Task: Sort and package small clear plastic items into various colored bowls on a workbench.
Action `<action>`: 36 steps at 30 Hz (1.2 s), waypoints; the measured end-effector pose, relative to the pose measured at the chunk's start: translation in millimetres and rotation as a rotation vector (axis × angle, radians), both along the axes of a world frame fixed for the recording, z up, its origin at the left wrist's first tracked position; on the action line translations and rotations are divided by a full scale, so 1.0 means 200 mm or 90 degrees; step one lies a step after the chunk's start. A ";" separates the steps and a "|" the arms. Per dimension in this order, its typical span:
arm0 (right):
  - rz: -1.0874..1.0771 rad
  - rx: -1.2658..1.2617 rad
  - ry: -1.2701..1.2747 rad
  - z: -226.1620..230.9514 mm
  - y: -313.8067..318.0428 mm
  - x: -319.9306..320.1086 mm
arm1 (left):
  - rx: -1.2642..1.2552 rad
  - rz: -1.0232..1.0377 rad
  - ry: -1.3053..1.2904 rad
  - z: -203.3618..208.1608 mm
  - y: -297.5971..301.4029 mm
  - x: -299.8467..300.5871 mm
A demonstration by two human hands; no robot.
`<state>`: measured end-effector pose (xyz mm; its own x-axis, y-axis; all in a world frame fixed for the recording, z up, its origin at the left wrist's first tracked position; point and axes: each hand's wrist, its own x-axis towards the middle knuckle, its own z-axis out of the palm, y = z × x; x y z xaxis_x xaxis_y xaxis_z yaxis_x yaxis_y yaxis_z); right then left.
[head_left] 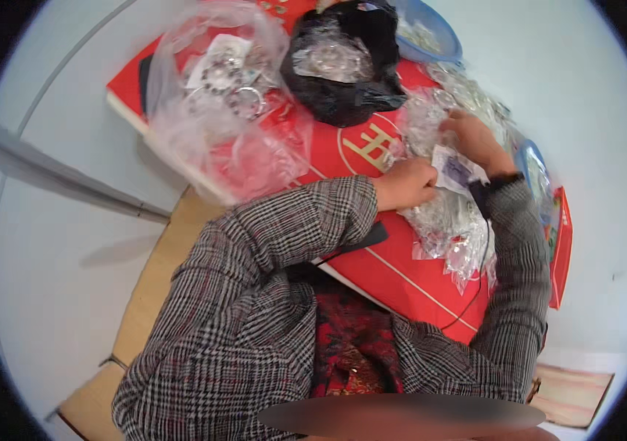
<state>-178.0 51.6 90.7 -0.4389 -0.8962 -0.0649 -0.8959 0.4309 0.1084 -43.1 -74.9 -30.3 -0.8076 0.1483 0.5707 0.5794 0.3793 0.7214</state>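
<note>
Now two curled hands, grip unclear, flank one purple-printed packet near one black bag.

Packets lie on the table, right of the leftmost bag.

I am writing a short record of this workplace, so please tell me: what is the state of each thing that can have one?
Left hand: fingers curled; grip unclear.
Right hand: fingers bent; grip unclear.
Clear packets: loosely piled; whether sealed, cannot tell.
Black bag: open, clear-wrapped items showing.
Large see-through bag: crumpled, partly filled.
Upper blue basin: uncovered, holding something pale.
</note>
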 end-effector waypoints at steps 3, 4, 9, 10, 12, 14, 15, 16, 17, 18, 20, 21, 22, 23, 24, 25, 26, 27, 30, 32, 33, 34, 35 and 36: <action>-0.117 0.036 0.079 0.10 0.15 0.18 | 0.039 -0.044 0.036 -0.02 -0.02 0.01; -0.185 0.050 0.119 0.12 0.20 0.26 | 0.036 -0.042 0.040 -0.01 -0.03 0.01; -0.192 -0.137 0.180 0.08 0.36 0.60 | -0.059 0.028 -0.031 0.08 -0.07 0.12; -0.181 -0.196 0.172 0.04 0.38 0.66 | -0.074 0.090 -0.002 0.13 -0.08 0.18; -0.159 -0.313 0.151 -0.04 0.44 0.75 | -0.084 0.148 0.090 0.22 -0.12 0.36; -0.195 -0.350 0.132 -0.09 0.52 0.88 | -0.137 0.170 0.169 0.33 -0.21 0.63; -0.225 -0.385 0.108 -0.12 0.54 0.93 | -0.200 0.204 0.181 0.38 -0.28 0.76; -0.257 -0.418 0.086 -0.15 0.56 0.96 | -0.259 0.270 0.192 0.39 -0.37 0.85; -0.252 -0.425 0.076 -0.18 0.59 0.97 | -0.322 0.335 0.198 0.39 -0.45 0.92; -0.256 -0.457 0.084 -0.21 0.64 0.96 | -0.383 0.411 0.140 0.38 -0.55 0.96; -0.256 -0.517 0.093 -0.27 0.69 0.94 | -0.483 0.574 -0.024 0.36 -0.71 1.02; -0.253 -0.521 0.087 -0.30 0.72 0.93 | -0.518 0.647 -0.122 0.34 -0.77 1.01; -0.271 -0.549 0.061 -0.31 0.74 0.91 | -0.525 0.656 -0.124 0.31 -0.84 0.97; -0.289 -0.576 0.037 -0.33 0.75 0.89 | -0.508 0.605 -0.104 0.23 -0.93 0.92; -0.309 -0.602 0.013 -0.34 0.77 0.87 | -0.489 0.552 -0.083 0.17 -1.01 0.84; -0.306 -0.607 0.013 -0.36 0.80 0.86 | -0.493 0.556 -0.080 0.12 -1.06 0.74; -0.298 -0.614 0.007 -0.39 0.83 0.84 | -0.454 0.521 -0.054 0.08 -1.08 0.61; -0.289 -0.619 0.000 -0.42 0.85 0.84 | -0.414 0.485 -0.030 0.10 -1.07 0.52; -0.289 -0.640 -0.014 -0.43 0.83 0.85 | -0.307 0.492 0.075 0.16 -0.94 0.24; -0.313 -0.674 -0.023 -0.40 0.80 0.88 | -0.275 0.472 0.090 0.17 -0.87 0.12; -0.310 -0.675 -0.021 -0.41 0.81 0.87 | -0.266 0.468 0.075 0.15 -0.85 0.08; -0.297 -0.640 -0.009 -0.42 0.83 0.85 | -0.257 0.464 0.059 0.14 -0.83 0.05; -0.289 -0.605 0.004 -0.44 0.85 0.83 | -0.249 0.457 0.044 0.15 -0.82 0.03; -0.280 -0.569 0.016 -0.45 0.87 0.82 | -0.249 0.457 0.045 0.15 -0.83 0.03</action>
